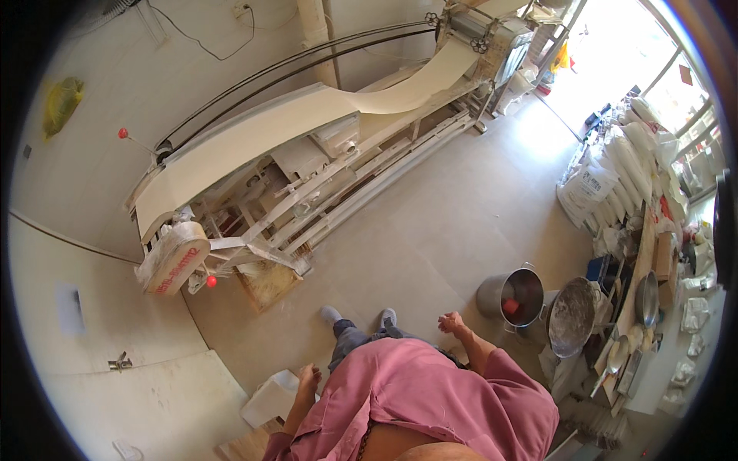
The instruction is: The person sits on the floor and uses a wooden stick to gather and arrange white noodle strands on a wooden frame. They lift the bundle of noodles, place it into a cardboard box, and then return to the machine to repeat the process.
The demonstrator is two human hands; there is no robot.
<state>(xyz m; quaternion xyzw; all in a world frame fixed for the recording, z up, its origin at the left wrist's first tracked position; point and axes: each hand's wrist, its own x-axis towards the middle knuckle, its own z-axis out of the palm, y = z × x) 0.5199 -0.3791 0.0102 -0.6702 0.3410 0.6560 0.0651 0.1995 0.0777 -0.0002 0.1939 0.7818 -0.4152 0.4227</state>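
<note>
Low at my side hangs my left hand (310,374), its fingers loosely curled and nothing visible in it. A white plastic container (272,399) stands on the floor close by. My right hand (451,322) is held out from my hip, also curled, with no object showing. The nearest thing to it is a tall metal stockpot (490,297), with a red item (509,306) inside; hand and pot are apart. Ahead stretches a long dough-sheeting machine (331,184). A broad cream sheet (426,89) sags from its far rollers (461,31) towards the near end.
A large flour-dusted basin (571,317) stands right of the pot. Beyond are stacked white sacks (602,173) and a cluttered worktop (628,346). A wooden board (268,285) lies below the machine's near end, by a red-knobbed lever (211,281). Tiled floor (415,230) runs alongside.
</note>
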